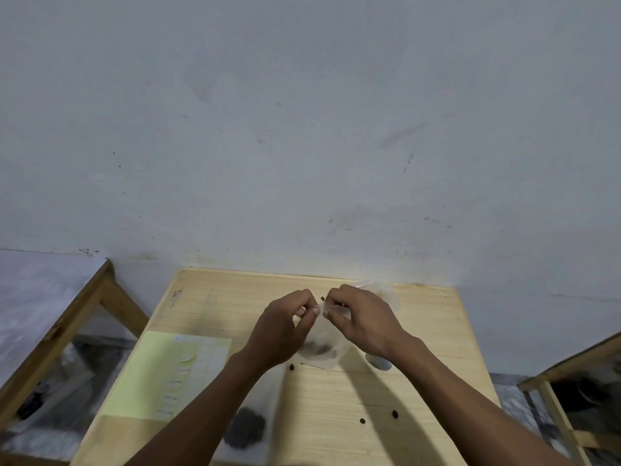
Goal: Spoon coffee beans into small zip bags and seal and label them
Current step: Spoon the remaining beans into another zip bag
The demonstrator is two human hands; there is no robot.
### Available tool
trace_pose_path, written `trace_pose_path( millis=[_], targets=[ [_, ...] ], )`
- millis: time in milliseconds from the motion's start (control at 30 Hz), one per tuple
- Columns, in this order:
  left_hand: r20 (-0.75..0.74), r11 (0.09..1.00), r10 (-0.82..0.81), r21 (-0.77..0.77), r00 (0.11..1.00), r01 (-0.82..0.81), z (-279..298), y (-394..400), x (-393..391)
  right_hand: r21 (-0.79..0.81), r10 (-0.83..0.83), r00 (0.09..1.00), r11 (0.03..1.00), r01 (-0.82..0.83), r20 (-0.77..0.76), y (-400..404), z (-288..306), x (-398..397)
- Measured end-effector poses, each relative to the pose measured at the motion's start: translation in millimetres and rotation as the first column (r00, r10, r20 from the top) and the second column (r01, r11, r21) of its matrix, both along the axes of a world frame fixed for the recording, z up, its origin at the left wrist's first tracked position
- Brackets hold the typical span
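Observation:
Over the middle of the wooden table (420,331) a small clear zip bag (322,344) hangs with dark coffee beans in its bottom. My left hand (285,327) and my right hand (359,317) both pinch its top edge between thumb and fingertips, close together. A second clear bag (247,428) with a dark heap of beans lies flat near the front edge, under my left forearm. A yellow-green label sheet (161,375) with several white stickers lies at the left of the table.
A few loose beans (395,414) are scattered on the wood. A white, spoon-like object (379,363) shows below my right wrist. Clear plastic (383,292) sits behind my right hand. Other wooden tables stand left (67,317) and right (571,361). A wall is close behind.

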State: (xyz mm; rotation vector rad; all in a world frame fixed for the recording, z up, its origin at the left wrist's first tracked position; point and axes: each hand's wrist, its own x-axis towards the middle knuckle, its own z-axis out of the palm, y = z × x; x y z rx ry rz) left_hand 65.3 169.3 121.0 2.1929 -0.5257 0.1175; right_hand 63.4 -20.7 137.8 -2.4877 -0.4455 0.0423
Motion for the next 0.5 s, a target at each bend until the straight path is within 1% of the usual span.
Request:
trace_pose_path(
  millis=[133, 267, 400, 500],
  targets=[
    [-0.081, 0.998, 0.024, -0.054, 0.996, -0.029, 3.2, 3.9, 0.7, 0.014, 0.001, 1.000, 1.000, -0.002, 0.009, 0.6, 5.7, -1.0],
    [-0.143, 0.989, 0.096, -0.097, 0.985, -0.111, 8.2, 16.0, 2.6, 0.024, -0.032, 0.999, 0.999, 0.031, 0.023, -9.9, 9.5, -1.5],
    [-0.154, 0.989, 0.095, -0.102, 0.984, -0.111, 6.9, 24.6, 0.4, -0.006, -0.047, 0.999, 0.999, 0.047, 0.016, -11.2, 7.9, -6.5],
    [-0.162, 0.986, 0.096, -0.120, 0.982, -0.117, 5.6, 23.2, -2.2, -0.009, -0.108, 0.994, 0.994, 0.108, 0.009, -6.9, 4.8, -8.8]
  ],
)
